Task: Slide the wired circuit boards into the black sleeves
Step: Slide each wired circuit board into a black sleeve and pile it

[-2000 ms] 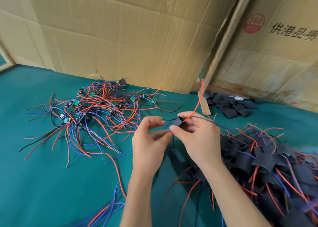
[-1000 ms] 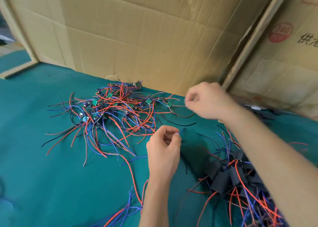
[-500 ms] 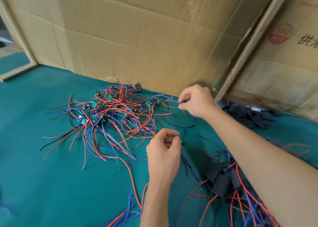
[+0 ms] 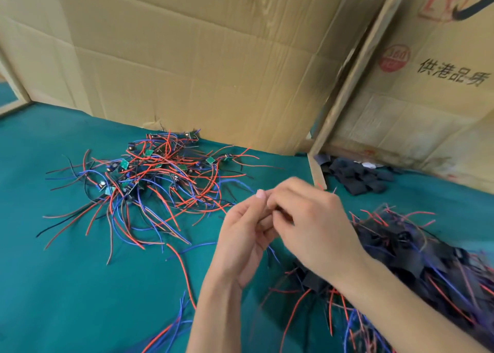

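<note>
Both hands meet at centre frame, above the green table cover [image 4: 66,285]. My left hand [image 4: 240,243] is palm-up with its fingers curled; my right hand [image 4: 307,219] lies over it from the right, fingers bent down into the same spot. Motion blur and the overlap hide what sits between them. Blue wire ends hang out just below the hands, so I judge they pinch one wired board, but I cannot tell whether a sleeve is also there.

Unsleeved supply: the tangle of wired circuit boards [image 4: 160,176] at centre left, red, blue and black leads with small green boards showing. Empty black sleeves [image 4: 355,176] lie in a small heap at right of centre, beside the foot of a wooden strip [image 4: 347,85] leaning on the cardboard wall [image 4: 200,58]. The finished pile [image 4: 414,251], sleeves with leads sticking out, fills the lower right, partly under my right forearm.

Handling, as judgement:
- Boards are light and rigid, with soldered parts. Hold by the edges, not the components.
- Leads are limp and snag in the tangle. Lift one board clear rather than pulling on a wire, or the joints take strain.
- Sleeves are soft and lie flat. The mouth needs pinching open, then feed the leads first.
</note>
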